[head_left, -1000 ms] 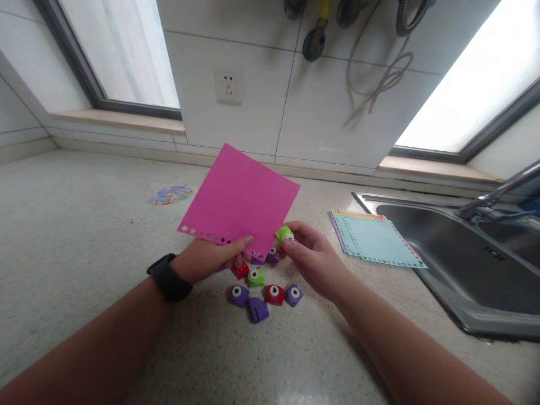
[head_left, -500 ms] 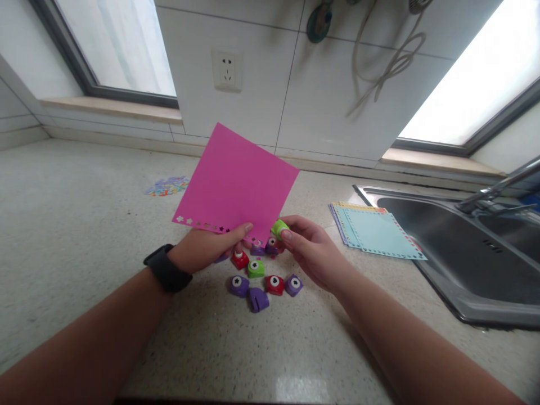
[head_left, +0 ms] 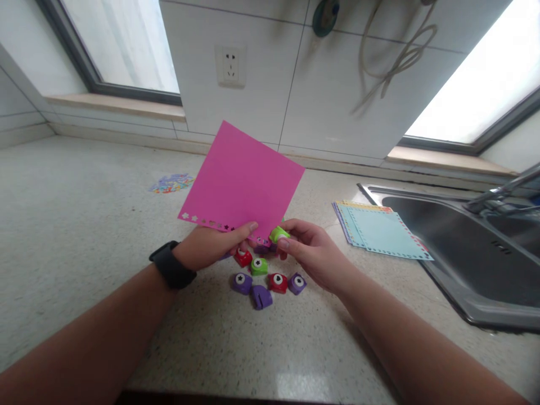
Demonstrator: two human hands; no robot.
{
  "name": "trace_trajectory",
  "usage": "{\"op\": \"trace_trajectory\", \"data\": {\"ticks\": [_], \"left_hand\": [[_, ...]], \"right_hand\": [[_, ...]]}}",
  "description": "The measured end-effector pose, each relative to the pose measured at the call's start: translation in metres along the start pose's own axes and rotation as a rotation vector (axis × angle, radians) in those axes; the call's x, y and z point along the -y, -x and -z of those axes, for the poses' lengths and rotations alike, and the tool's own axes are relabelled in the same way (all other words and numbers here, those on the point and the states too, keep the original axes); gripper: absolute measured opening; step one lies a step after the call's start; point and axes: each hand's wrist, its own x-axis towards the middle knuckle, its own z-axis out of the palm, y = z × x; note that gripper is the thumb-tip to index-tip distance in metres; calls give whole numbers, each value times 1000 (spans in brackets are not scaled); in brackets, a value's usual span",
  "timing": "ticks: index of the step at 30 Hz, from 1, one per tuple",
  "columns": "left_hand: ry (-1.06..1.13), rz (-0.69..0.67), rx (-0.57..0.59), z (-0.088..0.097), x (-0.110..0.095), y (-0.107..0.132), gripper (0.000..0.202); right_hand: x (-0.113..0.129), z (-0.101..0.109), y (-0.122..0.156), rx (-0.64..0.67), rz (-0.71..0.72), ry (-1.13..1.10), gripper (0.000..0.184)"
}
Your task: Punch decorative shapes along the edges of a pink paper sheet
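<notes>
My left hand (head_left: 211,247) pinches the lower edge of a pink paper sheet (head_left: 242,177), held tilted above the counter. A row of small star-shaped holes runs along that edge. My right hand (head_left: 310,253) grips a small green punch (head_left: 279,234) that sits on the sheet's lower right corner. A black watch (head_left: 172,264) is on my left wrist. Below my hands, several small punches lie on the counter: a red one (head_left: 277,281), a green one (head_left: 259,265) and purple ones (head_left: 242,282).
A stack of punched coloured sheets (head_left: 382,232), light blue on top, lies right of my hands by a steel sink (head_left: 476,259) with a tap (head_left: 502,194). A heap of paper cutouts (head_left: 171,183) lies far left. A wall socket (head_left: 230,66) is behind.
The green punch in my right hand has slid a little left and down onto the sheet's corner. The view has shifted slightly; the sheet stays held in my left hand.
</notes>
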Motion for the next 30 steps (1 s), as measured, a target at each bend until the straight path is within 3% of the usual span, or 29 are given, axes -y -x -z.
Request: {"op": "trace_trajectory", "data": {"ticks": [12,30], "left_hand": [[1,33,77,-1,-11,2,39],[-40,-12,48,-2,-7,3,38]], "right_hand": [[3,0,0,-6,10,38,24],[-2,0,1,36,-75,56,25]]}}
